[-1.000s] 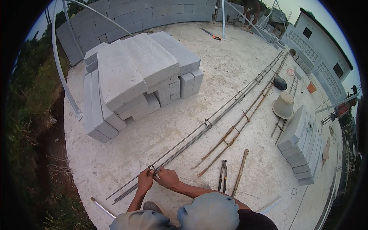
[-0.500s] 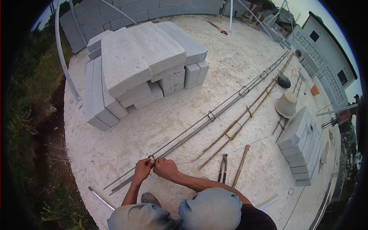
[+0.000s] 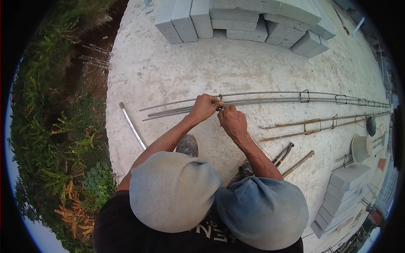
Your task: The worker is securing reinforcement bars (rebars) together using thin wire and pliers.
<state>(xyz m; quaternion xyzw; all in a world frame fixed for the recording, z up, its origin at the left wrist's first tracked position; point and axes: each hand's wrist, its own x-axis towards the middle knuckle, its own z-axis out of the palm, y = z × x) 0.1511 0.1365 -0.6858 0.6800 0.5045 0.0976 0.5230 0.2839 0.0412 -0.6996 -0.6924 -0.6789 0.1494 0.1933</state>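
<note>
Left hand (image 3: 205,106) pinching stirrup (image 3: 220,96); right hand (image 3: 233,121) curled, hold unclear; rods (image 3: 270,100) long, thin, grey.

I'm looking over an open-air floor (image 3: 177,67) of pale, rough concrete, blotched with brown, spreading all round the left grip (image 3: 205,107) and the right grip (image 3: 234,122). Well to the left of the left grip the slab breaks off at a ragged edge; beyond it run a strip of brown earth (image 3: 96,78) and thick greenery (image 3: 50,130). Flat daylight leaves only soft shadows. A sliver of pale sky (image 3: 39,237) shows far below and left of both grips.
</note>
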